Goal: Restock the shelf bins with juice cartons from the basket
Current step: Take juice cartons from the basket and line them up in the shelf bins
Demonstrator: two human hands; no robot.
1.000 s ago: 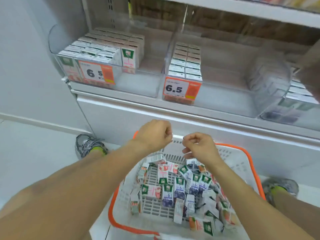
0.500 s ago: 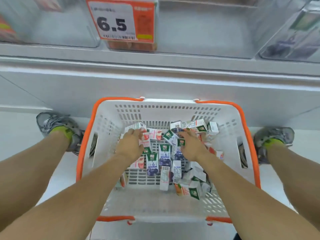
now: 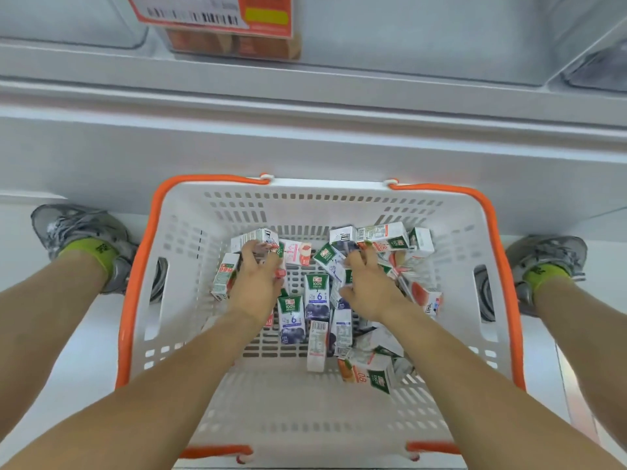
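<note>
L hand (image 3: 255,287) sits centre-left of the frame, down inside the basket (image 3: 190,239), fingers curled over a dark carton (image 3: 258,250) w/ the tips on top of it; looks like a grip, but the palm hides the underside. R hand (image 3: 369,287) is centre-right, apart from the L w/ a few cartons between them, fingers bent down onto a green-topped carton (image 3: 330,262) and thumb out to the left; whether it really holds that carton or just rests on it, can't tell. Both forearms run in from the lower corners of the frame. Around the hands: loose cartons heaped in the far and right part of the basket floor, most lying flat or tilted. Two blue "6" cartons (image 3: 317,293) lie face-up side by side between the wrists, a peach carton (image 3: 298,252) just above them, an orange-pack carton (image 3: 368,369) toward lower centre-right, a white one (image 3: 385,234) against the far wall. Basket is white slotted plastic w/ orange rim, on the floor at frame centre. Grey shoe w/ lime sock each side: one at mid-left (image 3: 79,239), one at mid-right (image 3: 546,259), both just outside the basket walls. Across the top: white shelf edge (image 3: 305,93), clear bins above it, orange price tag (image 3: 217,13) at upper centre-left w/ carton bottoms behind it.
</note>
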